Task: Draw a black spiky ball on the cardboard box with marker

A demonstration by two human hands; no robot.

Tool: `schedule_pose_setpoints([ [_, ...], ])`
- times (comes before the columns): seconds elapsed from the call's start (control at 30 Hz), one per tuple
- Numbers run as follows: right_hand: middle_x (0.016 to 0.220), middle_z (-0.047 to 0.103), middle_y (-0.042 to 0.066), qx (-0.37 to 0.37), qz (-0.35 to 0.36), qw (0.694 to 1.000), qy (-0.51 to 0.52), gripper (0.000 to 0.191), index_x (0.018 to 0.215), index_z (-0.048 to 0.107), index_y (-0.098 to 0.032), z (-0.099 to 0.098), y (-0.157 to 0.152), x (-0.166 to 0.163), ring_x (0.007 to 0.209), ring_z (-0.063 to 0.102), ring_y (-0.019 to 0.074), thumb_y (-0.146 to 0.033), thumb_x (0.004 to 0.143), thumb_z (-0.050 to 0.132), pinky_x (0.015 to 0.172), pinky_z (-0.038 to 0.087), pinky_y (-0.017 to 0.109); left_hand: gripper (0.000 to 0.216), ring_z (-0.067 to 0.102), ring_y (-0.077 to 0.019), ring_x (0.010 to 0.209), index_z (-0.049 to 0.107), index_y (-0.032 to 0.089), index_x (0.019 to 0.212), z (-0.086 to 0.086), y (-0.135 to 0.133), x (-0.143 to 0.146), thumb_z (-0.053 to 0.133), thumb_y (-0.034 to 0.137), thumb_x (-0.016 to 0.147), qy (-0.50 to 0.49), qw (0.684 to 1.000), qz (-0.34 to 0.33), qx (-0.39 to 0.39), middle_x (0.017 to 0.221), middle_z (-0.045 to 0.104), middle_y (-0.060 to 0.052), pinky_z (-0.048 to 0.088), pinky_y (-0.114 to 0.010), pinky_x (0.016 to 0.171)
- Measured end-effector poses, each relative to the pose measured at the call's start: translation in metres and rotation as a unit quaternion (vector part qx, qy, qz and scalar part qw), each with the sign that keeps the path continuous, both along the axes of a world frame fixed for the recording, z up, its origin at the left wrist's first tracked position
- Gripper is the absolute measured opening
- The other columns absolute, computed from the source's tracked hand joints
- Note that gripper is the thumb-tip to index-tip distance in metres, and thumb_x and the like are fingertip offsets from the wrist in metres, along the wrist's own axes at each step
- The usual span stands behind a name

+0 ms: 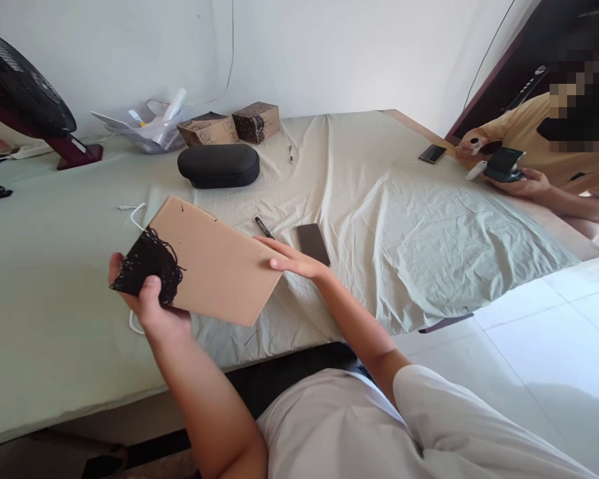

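Observation:
A brown cardboard sheet (pixel 214 266) is held above the cloth-covered table (pixel 54 319). My left hand (pixel 150 303) grips its left end, thumb pressing a frayed piece of black fabric (pixel 150 266) against the board. My right hand (pixel 294 261) rests with fingers stretched flat along the sheet's right edge, steadying it. A black pen (pixel 264 227) and a dark phone (pixel 313 243) lie on the cloth just beyond the right hand.
A black oval case (pixel 218 165), two patterned boxes (pixel 229 125), a plastic bag (pixel 147 126) and a fan (pixel 24 93) stand at the back. Another person at the right holds a black device (pixel 503 165); a second phone (pixel 432 154) lies near them.

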State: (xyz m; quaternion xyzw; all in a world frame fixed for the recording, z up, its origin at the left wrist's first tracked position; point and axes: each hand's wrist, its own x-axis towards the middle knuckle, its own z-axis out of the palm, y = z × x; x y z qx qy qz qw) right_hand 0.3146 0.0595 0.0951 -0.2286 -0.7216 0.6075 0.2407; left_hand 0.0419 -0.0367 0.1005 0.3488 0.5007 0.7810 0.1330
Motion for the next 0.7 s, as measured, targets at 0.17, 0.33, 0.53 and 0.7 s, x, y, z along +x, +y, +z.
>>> schedule_pose_setpoints([
  [0.17, 0.162, 0.056, 0.019, 0.068, -0.249, 0.953, -0.157, 0.075, 0.167, 0.046, -0.023, -0.008, 0.010, 0.004, 0.156, 0.045, 0.0369, -0.069, 0.108, 0.038, 0.130, 0.034, 0.059, 0.057, 0.069, -0.0279, 0.119, 0.047, 0.024, 0.108, -0.002, 0.009, 0.005, 0.065, 0.042, 0.058, -0.049, 0.998, 0.028, 0.018, 0.112, 0.066, -0.004, 0.057, -0.045, 0.106],
  [0.33, 0.155, 0.046, 0.037, 0.070, -0.436, 0.778, -0.448, 0.104, 0.169, 0.034, -0.007, -0.023, 0.020, 0.004, 0.148, 0.044, 0.0530, -0.037, 0.085, 0.088, 0.121, 0.035, 0.065, 0.064, 0.066, -0.0242, 0.102, 0.045, 0.024, 0.110, -0.001, 0.012, 0.003, 0.067, 0.040, 0.052, -0.031, 0.999, 0.027, -0.010, 0.105, 0.059, -0.002, 0.058, -0.043, 0.093],
  [0.53, 0.155, 0.049, 0.035, -0.003, -0.438, 0.833, -0.338, 0.103, 0.158, 0.043, -0.007, -0.027, 0.028, 0.015, 0.147, 0.049, 0.0500, -0.022, 0.070, 0.094, 0.122, 0.038, 0.061, 0.064, 0.063, -0.0218, 0.103, 0.047, 0.022, 0.113, -0.007, 0.016, 0.009, 0.066, 0.038, 0.055, -0.029, 0.999, 0.024, -0.039, 0.110, 0.058, -0.004, 0.061, -0.037, 0.086],
  [0.7, 0.101, 0.078, 0.012, -0.081, -0.379, 0.903, -0.184, 0.023, 0.108, 0.069, -0.015, -0.032, 0.037, 0.017, 0.106, 0.074, 0.0322, -0.026, 0.088, 0.071, 0.098, 0.060, 0.045, 0.068, 0.067, -0.0237, 0.107, 0.044, 0.019, 0.118, -0.015, 0.026, 0.001, 0.059, 0.039, 0.056, -0.028, 0.998, 0.032, -0.050, 0.116, 0.060, -0.008, 0.063, -0.037, 0.089],
])
